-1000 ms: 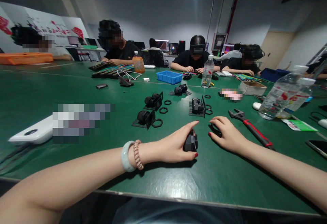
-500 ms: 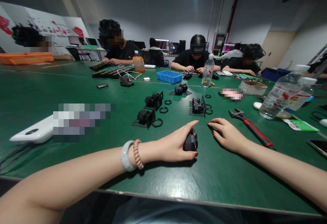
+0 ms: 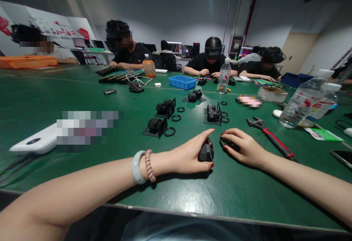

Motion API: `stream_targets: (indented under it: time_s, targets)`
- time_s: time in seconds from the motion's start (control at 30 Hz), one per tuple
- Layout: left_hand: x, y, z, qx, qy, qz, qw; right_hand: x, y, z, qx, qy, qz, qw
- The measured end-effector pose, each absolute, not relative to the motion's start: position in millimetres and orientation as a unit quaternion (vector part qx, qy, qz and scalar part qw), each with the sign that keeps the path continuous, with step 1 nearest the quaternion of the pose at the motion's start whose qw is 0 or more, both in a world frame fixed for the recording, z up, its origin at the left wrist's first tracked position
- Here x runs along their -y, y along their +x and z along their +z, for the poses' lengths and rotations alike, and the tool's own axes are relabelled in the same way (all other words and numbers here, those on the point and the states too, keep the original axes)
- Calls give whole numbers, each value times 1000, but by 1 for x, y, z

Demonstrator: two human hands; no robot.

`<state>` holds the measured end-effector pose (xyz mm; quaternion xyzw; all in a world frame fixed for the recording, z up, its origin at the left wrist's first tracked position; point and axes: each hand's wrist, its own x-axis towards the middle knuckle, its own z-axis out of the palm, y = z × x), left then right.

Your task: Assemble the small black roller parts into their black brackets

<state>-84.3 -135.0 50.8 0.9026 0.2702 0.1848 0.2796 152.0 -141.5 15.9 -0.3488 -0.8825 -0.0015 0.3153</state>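
Note:
A small black plastic fitting [image 3: 205, 151] sits between the thumb and fingers of my left hand [image 3: 189, 154]; the fingers curve round it just above the table. To its right, my right hand [image 3: 242, 145] rests low on the table with thumb and fingers apart. The dark patch under its palm may be shadow; I cannot tell. Beyond my hands stand several black fittings on flat brackets, one at the front left [image 3: 155, 125] and one nearer the middle [image 3: 212, 113]. Black hexagonal ring nuts [image 3: 169, 131] lie beside them.
A red-and-black adjustable wrench [image 3: 275, 140] lies right of my right hand. Farther right stand clear bottles [image 3: 298, 102] and a phone [image 3: 342, 158]. A white device [image 3: 35, 138] is at left. A blue tray [image 3: 182, 82] stands at the back, where other people work.
My right hand has shifted slightly left, towards my left hand, and its fingers have curled a little more. The left hand keeps the black fitting in nearly the same place.

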Motion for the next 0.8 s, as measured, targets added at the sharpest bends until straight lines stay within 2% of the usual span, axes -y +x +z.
stream_targets:
  time_s: [0.37, 0.8]
  targets:
    - [133, -78, 44, -258, 899, 229, 269, 135, 129, 20, 908, -256, -11, 331]
    - [131, -81, 44, -267, 901, 214, 265, 142, 134, 15, 920, -227, -3, 318]
